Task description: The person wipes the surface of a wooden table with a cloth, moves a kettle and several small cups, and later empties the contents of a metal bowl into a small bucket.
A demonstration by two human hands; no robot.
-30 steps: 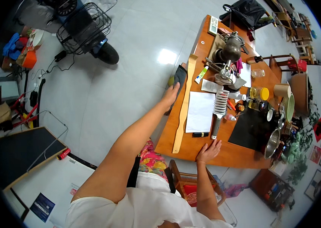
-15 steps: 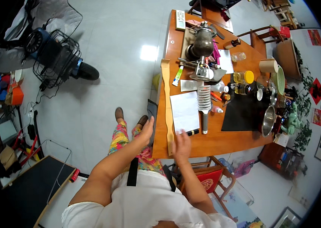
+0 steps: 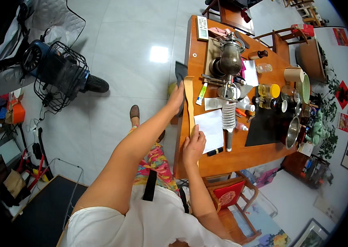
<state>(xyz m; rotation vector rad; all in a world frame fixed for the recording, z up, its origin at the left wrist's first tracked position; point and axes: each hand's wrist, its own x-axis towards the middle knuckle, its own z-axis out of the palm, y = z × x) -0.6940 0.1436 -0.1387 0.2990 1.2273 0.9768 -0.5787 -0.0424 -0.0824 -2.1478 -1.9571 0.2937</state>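
Observation:
A limp, dark grey flat thing, seemingly cloth [image 3: 181,71], hangs at the table's left edge, gripped in my left hand [image 3: 175,99]. Along that edge lies a long wooden back scratcher [image 3: 189,103], its broad end close by my left fingers. My right hand [image 3: 193,149] rests over its lower part, fingers stretched and partly apart; the stick shows again below the palm. To the right of this hand are a white sheet of paper [image 3: 209,129], a short black tube [image 3: 215,151] and a vent hairbrush [image 3: 228,123] with a grey handle.
On the wooden table [image 3: 223,168] stand a metal pot [image 3: 229,59], several jars, a steel bowl [image 3: 292,132] and a white remote [image 3: 202,28]. A red-cushioned chair [image 3: 226,195] is tucked at the near side. A scooter [image 3: 60,80] stands at far left.
My left hand has moved forward along the table edge, carrying the dark grey thing. My right hand has come onto the back scratcher from beside it. The view has shifted slightly.

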